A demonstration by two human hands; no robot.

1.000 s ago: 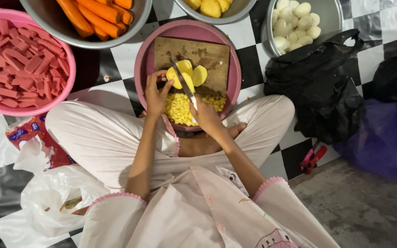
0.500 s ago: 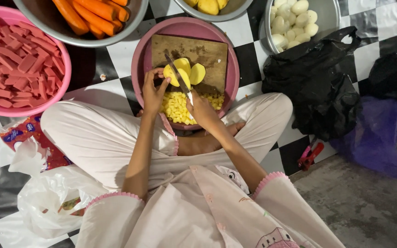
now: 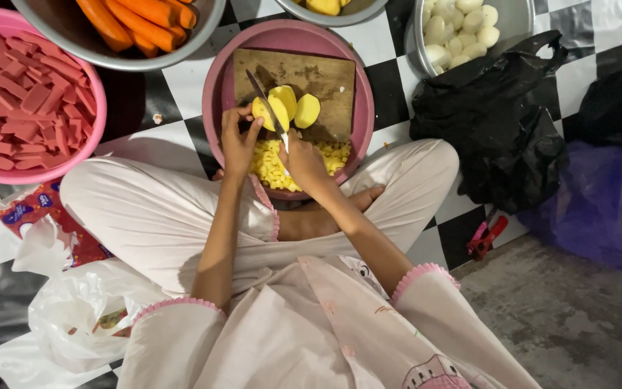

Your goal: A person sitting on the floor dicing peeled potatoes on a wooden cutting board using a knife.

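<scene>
A wooden cutting board (image 3: 311,75) lies inside a pink basin (image 3: 363,108) in front of my crossed legs. On the board rest yellow peeled potato pieces (image 3: 305,109). My left hand (image 3: 237,140) steadies one piece with its fingertips. My right hand (image 3: 302,162) grips a knife (image 3: 264,97) whose blade slants across that piece. Diced yellow potato (image 3: 271,166) is heaped in the basin's near side, below the board.
A pink bowl of red sausage strips (image 3: 16,101) sits at left, a metal bowl of carrots (image 3: 138,21) at top, a metal bowl of peeled potatoes (image 3: 462,29) at top right. Black bags (image 3: 498,130), a purple bag (image 3: 592,209), a red peeler (image 3: 487,238) and white plastic bags (image 3: 73,310) surround me.
The knife has shifted slightly on the potato piece while my left hand keeps holding it; the view has drifted a little. Otherwise nothing differs.
</scene>
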